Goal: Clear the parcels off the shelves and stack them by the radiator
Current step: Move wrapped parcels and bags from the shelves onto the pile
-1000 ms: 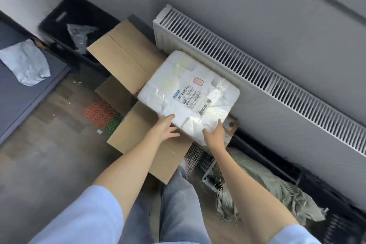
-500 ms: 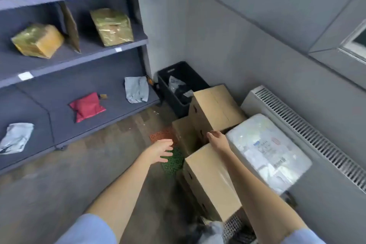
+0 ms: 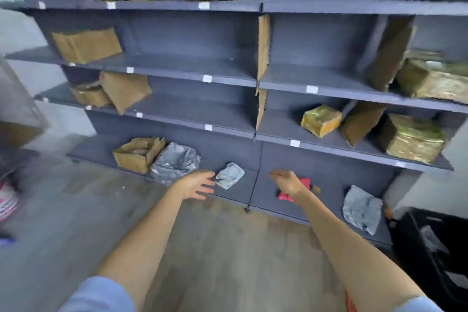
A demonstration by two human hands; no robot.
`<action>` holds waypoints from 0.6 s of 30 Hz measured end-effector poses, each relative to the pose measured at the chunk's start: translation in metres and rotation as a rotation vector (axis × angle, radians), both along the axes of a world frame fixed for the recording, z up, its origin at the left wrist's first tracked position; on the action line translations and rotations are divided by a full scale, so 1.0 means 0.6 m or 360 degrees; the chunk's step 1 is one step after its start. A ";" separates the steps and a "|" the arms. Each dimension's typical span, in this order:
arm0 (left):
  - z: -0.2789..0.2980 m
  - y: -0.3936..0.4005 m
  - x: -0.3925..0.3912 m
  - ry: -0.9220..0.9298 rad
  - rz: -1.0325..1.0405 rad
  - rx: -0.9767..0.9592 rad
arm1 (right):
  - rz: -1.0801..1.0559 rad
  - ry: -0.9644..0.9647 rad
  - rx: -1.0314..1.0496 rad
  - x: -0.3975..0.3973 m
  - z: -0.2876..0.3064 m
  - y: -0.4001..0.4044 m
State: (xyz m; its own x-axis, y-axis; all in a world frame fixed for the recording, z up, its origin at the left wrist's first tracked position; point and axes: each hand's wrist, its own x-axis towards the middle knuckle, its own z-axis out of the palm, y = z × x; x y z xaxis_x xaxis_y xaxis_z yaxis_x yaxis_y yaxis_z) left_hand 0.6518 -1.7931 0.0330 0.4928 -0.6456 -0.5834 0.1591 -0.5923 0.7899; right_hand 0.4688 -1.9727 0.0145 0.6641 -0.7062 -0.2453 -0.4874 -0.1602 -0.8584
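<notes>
I face dark blue shelves [image 3: 228, 78] holding several parcels. On the bottom shelf lie a small grey bag parcel [image 3: 231, 175], a red parcel [image 3: 302, 186], a larger silver bag parcel [image 3: 176, 162], an open cardboard box [image 3: 138, 153] and a grey bag parcel [image 3: 362, 209] at the right. My left hand [image 3: 196, 183] hovers with spread fingers just left of the small grey parcel, holding nothing. My right hand [image 3: 286, 181] hangs loosely curled in front of the red parcel, also holding nothing. Gold-wrapped parcels [image 3: 320, 120] sit on the upper shelves. The radiator is out of view.
A black crate [image 3: 435, 248] stands on the floor at the right. Cardboard dividers [image 3: 262, 58] stand upright between shelf bays. A blurred grey object [image 3: 17, 109] and something red and white [image 3: 7, 200] sit at the left edge. Wood-look floor [image 3: 228, 248] lies before the shelves.
I let go of the white parcel by the radiator and turned left towards the shelves. Both hands, holding nothing, now reach towards the bottom shelf.
</notes>
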 end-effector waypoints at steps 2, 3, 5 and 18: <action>0.008 0.027 0.072 -0.0010 0.0114 -0.0038 | 0.0087 0.0005 -0.0044 0.100 0.017 -0.013; 0.011 0.036 0.109 -0.0031 0.0185 -0.0077 | 0.0136 0.0002 -0.0078 0.149 0.028 -0.020; 0.020 0.046 0.185 -0.0109 0.0343 -0.0150 | 0.0225 -0.0052 -0.0142 0.252 0.047 -0.036; 0.274 -0.071 0.652 -0.0627 0.0404 -0.0394 | 0.0090 -0.0569 -0.0426 0.740 0.324 -0.166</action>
